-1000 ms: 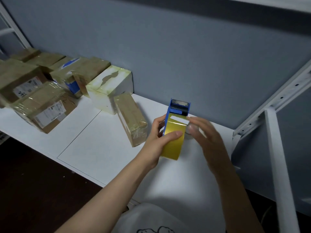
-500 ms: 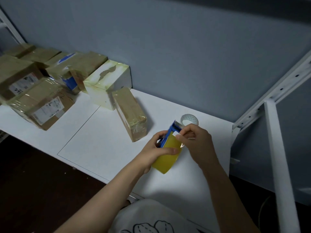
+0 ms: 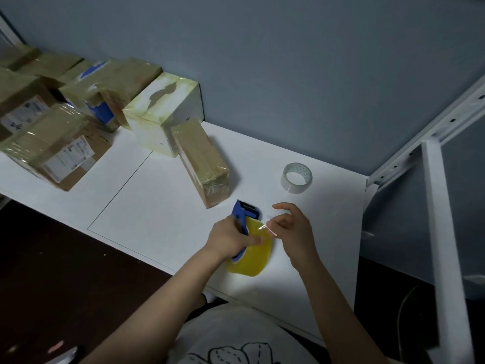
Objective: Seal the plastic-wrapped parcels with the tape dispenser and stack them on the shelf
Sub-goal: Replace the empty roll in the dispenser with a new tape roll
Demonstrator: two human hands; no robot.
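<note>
My left hand (image 3: pixel 231 236) grips a blue tape dispenser (image 3: pixel 245 212) loaded with a thick yellow tape roll (image 3: pixel 256 254), held low over the white shelf board (image 3: pixel 147 206). My right hand (image 3: pixel 294 229) pinches the loose clear end of the tape just right of the roll. A narrow brown plastic-wrapped parcel (image 3: pixel 202 158) lies on the board just behind the dispenser. A white parcel (image 3: pixel 164 114) with yellowed tape stands behind it.
Several brown wrapped parcels (image 3: pixel 57 151) are piled at the left along the grey wall. A clear tape roll (image 3: pixel 296 177) lies at the back right. White metal shelf posts (image 3: pixel 441 232) rise on the right. Dark floor lies below the board's front edge.
The dispenser has come down from upright in front of me to low over the board. My right hand has shifted from the roll's face to pulling the tape end out.
</note>
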